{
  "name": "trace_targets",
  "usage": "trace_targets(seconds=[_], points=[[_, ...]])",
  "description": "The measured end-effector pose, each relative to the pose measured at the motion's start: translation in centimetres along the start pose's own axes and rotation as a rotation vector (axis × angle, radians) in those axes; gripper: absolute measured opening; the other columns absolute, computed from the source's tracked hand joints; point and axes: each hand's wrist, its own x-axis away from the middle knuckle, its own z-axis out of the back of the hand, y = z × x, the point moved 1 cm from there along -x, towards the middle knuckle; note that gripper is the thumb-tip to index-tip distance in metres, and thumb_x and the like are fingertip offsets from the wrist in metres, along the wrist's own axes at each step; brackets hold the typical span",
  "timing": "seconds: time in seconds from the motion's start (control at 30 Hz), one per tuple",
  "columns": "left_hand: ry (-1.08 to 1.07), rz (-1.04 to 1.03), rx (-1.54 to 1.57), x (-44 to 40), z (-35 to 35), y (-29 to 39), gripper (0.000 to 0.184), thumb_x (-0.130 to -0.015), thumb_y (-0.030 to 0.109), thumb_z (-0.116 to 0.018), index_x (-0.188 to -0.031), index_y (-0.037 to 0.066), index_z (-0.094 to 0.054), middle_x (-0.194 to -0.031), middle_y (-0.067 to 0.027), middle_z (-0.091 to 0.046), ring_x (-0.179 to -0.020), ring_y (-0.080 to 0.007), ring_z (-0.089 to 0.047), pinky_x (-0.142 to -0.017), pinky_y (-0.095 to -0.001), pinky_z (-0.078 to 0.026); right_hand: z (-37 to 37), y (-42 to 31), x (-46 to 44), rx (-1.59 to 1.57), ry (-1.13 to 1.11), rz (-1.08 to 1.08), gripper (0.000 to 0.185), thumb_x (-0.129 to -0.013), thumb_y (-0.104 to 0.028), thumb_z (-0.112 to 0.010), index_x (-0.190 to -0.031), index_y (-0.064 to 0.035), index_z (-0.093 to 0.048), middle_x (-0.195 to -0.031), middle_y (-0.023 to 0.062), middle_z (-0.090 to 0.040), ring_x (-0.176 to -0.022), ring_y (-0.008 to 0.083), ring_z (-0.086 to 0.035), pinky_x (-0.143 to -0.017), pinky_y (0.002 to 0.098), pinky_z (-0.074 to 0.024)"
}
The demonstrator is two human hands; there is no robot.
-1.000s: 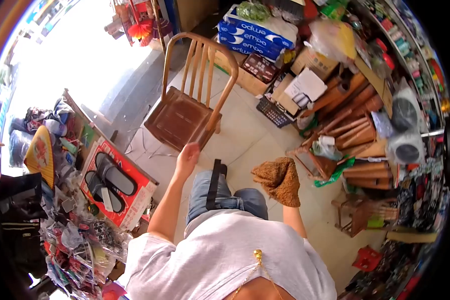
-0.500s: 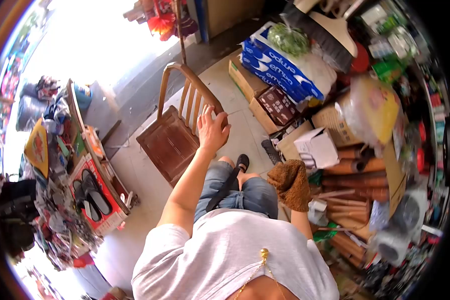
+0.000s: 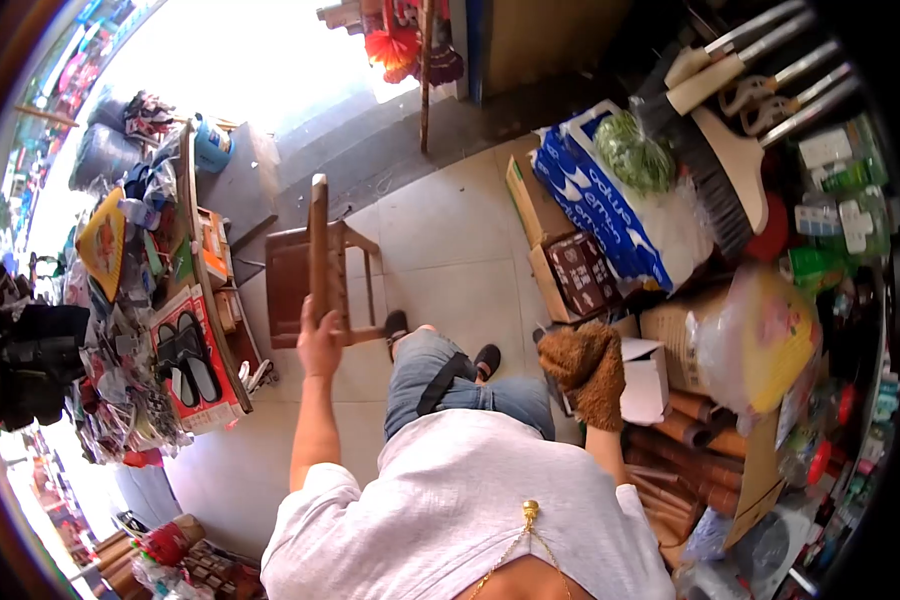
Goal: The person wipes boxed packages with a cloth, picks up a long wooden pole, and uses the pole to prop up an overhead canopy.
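Observation:
A brown wooden chair [image 3: 287,290] stands ahead on my left, its seat to the left and its backrest rail nearest the camera. My left hand [image 3: 320,345] is closed round the near end of that rail. A fuzzy brown cloth [image 3: 588,372] covers my right hand completely, down to the wrist, in front of my right thigh. The fingers inside it are hidden, so their shape does not show. This right hand is beside a white box [image 3: 644,380] and apart from the chair.
On the left, black slippers [image 3: 188,362] lie on a red-and-white box beside piled goods. A blue paper-towel pack [image 3: 605,200], a cabbage in plastic [image 3: 634,152], a broom [image 3: 725,180] and brown rolls [image 3: 695,440] crowd the right. Tiled floor [image 3: 440,235] lies between them; a step is ahead.
The chair has turned and shifted left, with my left hand on its backrest. My view has swung to the right. The brown cloth still covers my right hand.

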Motion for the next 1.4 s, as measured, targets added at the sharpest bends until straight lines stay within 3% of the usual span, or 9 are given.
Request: trace_targets(seconds=[0.17, 0.3, 0.5, 0.6, 0.67, 0.77, 1.0, 1.13, 1.4], points=[[0.130, 0.183, -0.079, 0.8, 3.4, -8.1, 0.022, -0.065, 0.006, -0.062, -0.087, 0.012, -0.060, -0.128, -0.0188, -0.041, -0.111, -0.0373, -0.045, -0.092, -0.0417, -0.038, -0.8, 1.1, -9.0, 0.065, -0.161, -0.226, 0.036, -0.088, -0.045, -0.044, -0.094, -0.0112, -0.056, -0.084, 0.0095, -0.054, -0.062, 0.0297, -0.049, -0.052, 0.0442, -0.0425], [0.188, 0.377, -0.034, 0.4, 3.9, -11.6, 0.020, -0.067, 0.009, -0.064, -0.087, 0.008, -0.061, -0.125, -0.0204, -0.045, -0.109, -0.0376, -0.046, -0.093, -0.0423, -0.036, -14.0, 4.2, -13.6, 1.239, -0.295, -0.010, 0.024, -0.089, -0.023, -0.043, -0.107, -0.0104, -0.053, -0.096, 0.0077, -0.054, -0.076, 0.0211, -0.052, -0.064, 0.0343, -0.0458], [0.392, 0.335, 0.635, -14.9, 4.7, 0.7, 0.050, -0.073, 0.026, -0.070, -0.112, 0.001, -0.050, -0.121, -0.0159, -0.048, -0.115, -0.0288, -0.045, -0.093, -0.0377, -0.038, -13.0, 20.9, -38.7, 0.030, -0.408, -0.651, 0.039, -0.089, -0.019, -0.050, -0.122, 0.0008, -0.042, -0.110, 0.0119, -0.054, -0.092, 0.0170, -0.055, -0.078, 0.0235, -0.0454], [0.377, 0.175, 0.830, -23.7, 0.8, 3.7, 0.055, -0.075, 0.027, -0.068, -0.118, 0.002, -0.044, -0.118, -0.0125, -0.050, -0.106, -0.0254, -0.049, -0.088, -0.0356, -0.040, -34.0, 21.2, -26.5, 1.796, -1.340, 0.651, 0.035, -0.074, -0.012, -0.063, -0.107, -0.0028, -0.054, -0.100, 0.0112, -0.058, -0.097, 0.0234, -0.055, -0.086, 0.0351, -0.0409], [0.187, 0.228, 1.000, -27.2, -2.4, 2.7, 0.046, -0.078, 0.020, -0.064, -0.114, -0.001, -0.046, -0.110, -0.0104, -0.053, -0.099, -0.0212, -0.052, -0.085, -0.0322, -0.042, -38.6, 22.6, -26.8, 1.753, -1.492, 1.046, 0.028, -0.073, -0.013, -0.064, -0.099, -0.0047, -0.059, -0.091, 0.0101, -0.061, -0.093, 0.0255, -0.056, -0.085, 0.0361, -0.0415], [0.317, 0.494, 1.258, -29.7, -4.0, -0.6, 0.029, -0.080, 0.012, -0.059, -0.105, 0.001, -0.053, -0.101, -0.0067, -0.057, -0.093, -0.0166, -0.054, -0.082, -0.0310, -0.044, -45.3, 18.0, -34.8, 1.716, -1.362, 1.262, 0.015, -0.076, -0.013, -0.060, -0.090, -0.0099, -0.065, -0.084, 0.0088, -0.062, -0.087, 0.0263, -0.058, -0.076, 0.0364, -0.0454], [0.793, 1.144, 1.315, -27.1, -6.4, 2.8, 0.026, -0.082, 0.008, -0.054, -0.107, 0.001, -0.054, -0.098, -0.0062, -0.060, -0.084, -0.0127, -0.057, -0.072, -0.0280, -0.048, -60.3, 1.7, -76.4, 1.230, -0.361, -0.081, 0.059, -0.082, -0.037, -0.051, -0.132, -0.0112, -0.036, -0.138, 0.0122, -0.033, -0.125, 0.0339, -0.032, -0.099, 0.0507, -0.0201], [1.250, 1.295, 0.973, -26.1, -5.9, 10.5, 0.026, -0.083, 0.005, -0.053, -0.109, 0.001, -0.054, -0.096, -0.0055, -0.060, -0.083, -0.0136, -0.057, -0.072, -0.0287, -0.048, -63.5, -2.1, -87.9, 1.401, 0.068, -0.094, 0.094, -0.046, -0.070, -0.067, -0.124, -0.0228, -0.042, -0.119, 0.0020, -0.045, -0.105, 0.0204, -0.042, -0.088, 0.0379, -0.0271], [1.457, 1.397, 0.939, -23.6, -6.9, 20.0, 0.028, -0.085, 0.004, -0.053, -0.113, 0.002, -0.051, -0.103, -0.0078, -0.059, -0.090, -0.0159, -0.058, -0.079, -0.0309, -0.047, -63.0, 2.8, -86.5, 1.435, -0.211, 0.452, 0.057, -0.061, -0.051, -0.070, -0.100, -0.0106, -0.058, -0.087, 0.0024, -0.053, -0.074, 0.0154, -0.048, -0.066, 0.0299, -0.0392]])
